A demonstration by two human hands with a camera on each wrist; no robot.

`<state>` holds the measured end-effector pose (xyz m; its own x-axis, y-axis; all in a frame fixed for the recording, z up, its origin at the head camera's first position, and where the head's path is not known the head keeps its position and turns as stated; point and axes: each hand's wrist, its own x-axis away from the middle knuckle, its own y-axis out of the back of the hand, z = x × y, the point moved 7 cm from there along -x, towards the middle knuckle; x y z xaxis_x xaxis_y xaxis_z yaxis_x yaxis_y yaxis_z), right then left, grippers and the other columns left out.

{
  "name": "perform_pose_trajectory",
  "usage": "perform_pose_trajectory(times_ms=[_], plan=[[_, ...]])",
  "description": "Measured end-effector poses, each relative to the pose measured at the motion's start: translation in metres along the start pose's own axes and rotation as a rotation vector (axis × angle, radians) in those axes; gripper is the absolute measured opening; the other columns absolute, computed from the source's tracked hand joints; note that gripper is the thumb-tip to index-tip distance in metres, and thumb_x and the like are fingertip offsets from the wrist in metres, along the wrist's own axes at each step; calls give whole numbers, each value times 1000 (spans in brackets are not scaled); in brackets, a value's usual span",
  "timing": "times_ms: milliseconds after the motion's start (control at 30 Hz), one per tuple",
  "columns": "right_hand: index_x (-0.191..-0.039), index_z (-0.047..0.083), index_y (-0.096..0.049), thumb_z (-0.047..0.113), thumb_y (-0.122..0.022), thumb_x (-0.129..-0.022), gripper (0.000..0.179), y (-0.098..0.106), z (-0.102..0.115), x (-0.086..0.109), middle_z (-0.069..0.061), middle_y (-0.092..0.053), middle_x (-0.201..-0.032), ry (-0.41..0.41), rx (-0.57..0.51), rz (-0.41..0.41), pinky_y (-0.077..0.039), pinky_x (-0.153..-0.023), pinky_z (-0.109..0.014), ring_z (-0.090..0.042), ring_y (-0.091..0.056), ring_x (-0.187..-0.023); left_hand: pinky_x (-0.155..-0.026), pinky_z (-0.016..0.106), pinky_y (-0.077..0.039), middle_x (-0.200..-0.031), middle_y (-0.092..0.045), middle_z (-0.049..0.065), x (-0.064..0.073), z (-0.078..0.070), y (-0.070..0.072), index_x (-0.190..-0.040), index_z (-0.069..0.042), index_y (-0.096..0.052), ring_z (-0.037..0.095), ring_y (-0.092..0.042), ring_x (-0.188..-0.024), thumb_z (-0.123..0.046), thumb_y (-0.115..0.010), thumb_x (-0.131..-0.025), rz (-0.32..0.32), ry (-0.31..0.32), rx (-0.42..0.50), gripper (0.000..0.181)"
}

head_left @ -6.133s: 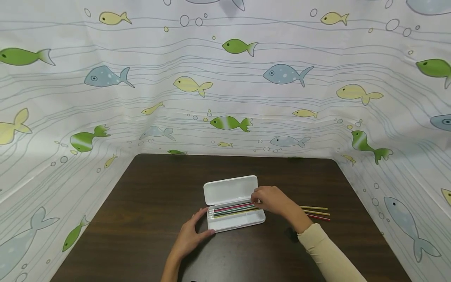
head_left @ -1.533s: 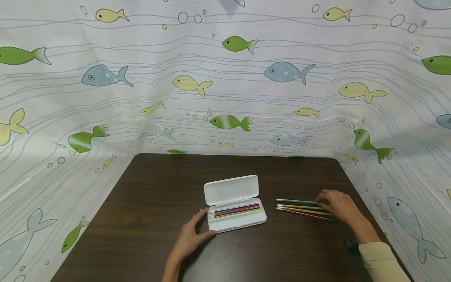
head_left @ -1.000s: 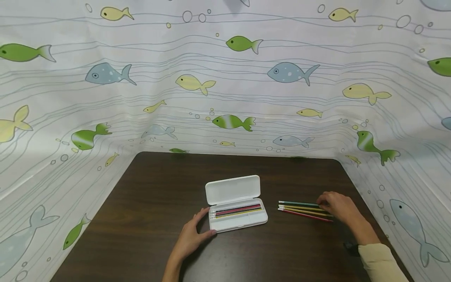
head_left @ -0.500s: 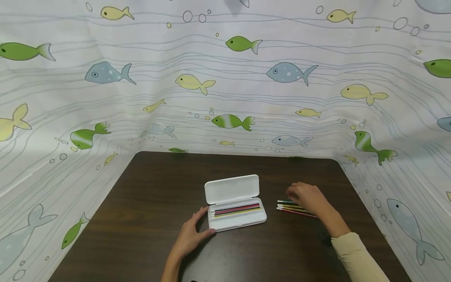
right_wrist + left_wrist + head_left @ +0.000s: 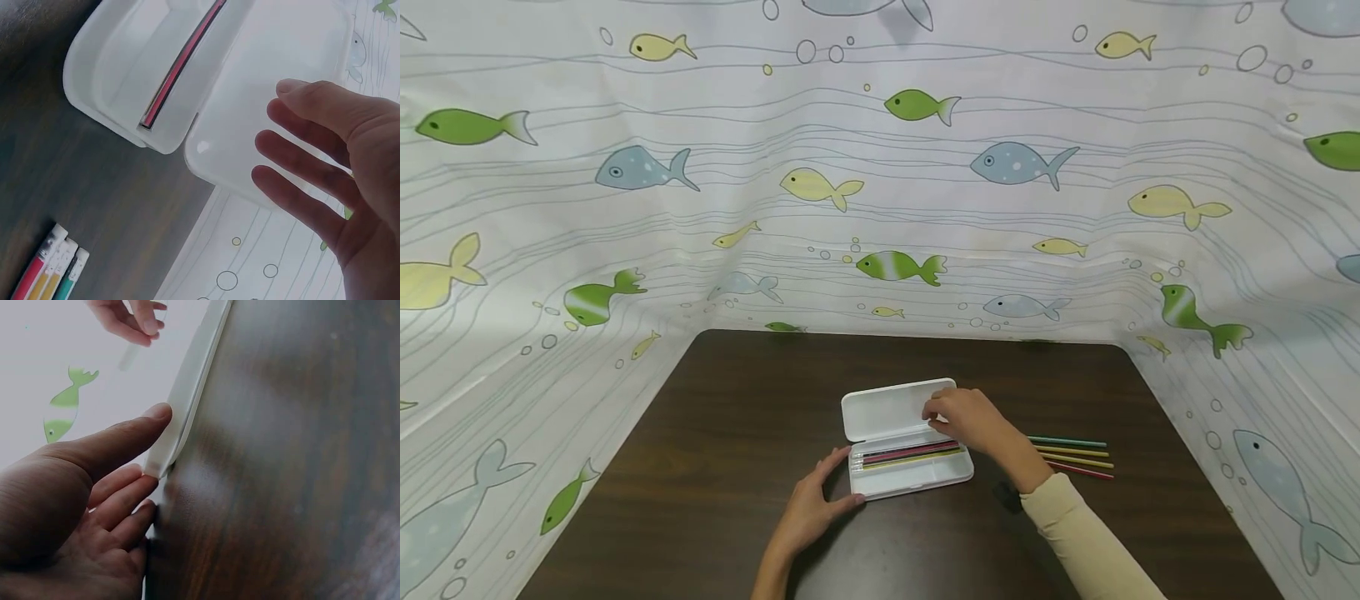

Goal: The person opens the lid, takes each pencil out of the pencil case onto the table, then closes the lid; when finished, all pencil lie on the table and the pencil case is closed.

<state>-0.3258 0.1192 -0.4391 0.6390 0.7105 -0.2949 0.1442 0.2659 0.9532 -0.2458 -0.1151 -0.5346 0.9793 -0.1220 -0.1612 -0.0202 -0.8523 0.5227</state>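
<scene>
A white pencil case (image 5: 917, 481) lies with its lid (image 5: 880, 413) raised. Several pencils (image 5: 910, 456) rest side by side in its tray. My left hand (image 5: 807, 510) holds the case's left end between thumb and fingers; in the left wrist view the thumb (image 5: 125, 440) touches the case's edge (image 5: 187, 406). Over the right part of the lid hovers my right hand (image 5: 973, 421), fingers loosely bent and nothing in them, as the right wrist view confirms. To its right lie a green pencil (image 5: 1071, 441), yellow pencils (image 5: 1078, 461) and a red pencil (image 5: 1086, 472), partly behind the forearm.
The dark wooden table (image 5: 737, 417) carries the case and the loose pencils. Behind and on both sides hangs a white sheet (image 5: 880, 192) printed with fish. Eraser ends of the loose pencils (image 5: 47, 265) appear low in the right wrist view.
The green pencil has gone from the case to the loose row on the right. My right hand let go of it and came back left to the case. The left hand stayed put.
</scene>
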Motion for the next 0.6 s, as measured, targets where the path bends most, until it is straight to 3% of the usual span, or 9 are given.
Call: perform_pose_trajectory(times_ms=[400,600], plan=[[-87,19,-73,16,-80,-83,9,-26,2,9,8,-69,-84,-64,-39,178,-49,-61,-28,-4,-55,-69,-107,64,-26,-147,-44,20,-1,0,0,-142,-20,-52,51,-32,-134,-34,-86,-74,2,21,1,78],[-88,19,-74,18,-80,-83,8,-37,1,11,8,-70,-85,-67,-5,190,-51,-62,-31,-5,-57,-71,-107,64,-26,-147,-43,19,-1,2,0,-142,-21,-51,51,-31,-135,-35,-86,-74,8,35,3,78]])
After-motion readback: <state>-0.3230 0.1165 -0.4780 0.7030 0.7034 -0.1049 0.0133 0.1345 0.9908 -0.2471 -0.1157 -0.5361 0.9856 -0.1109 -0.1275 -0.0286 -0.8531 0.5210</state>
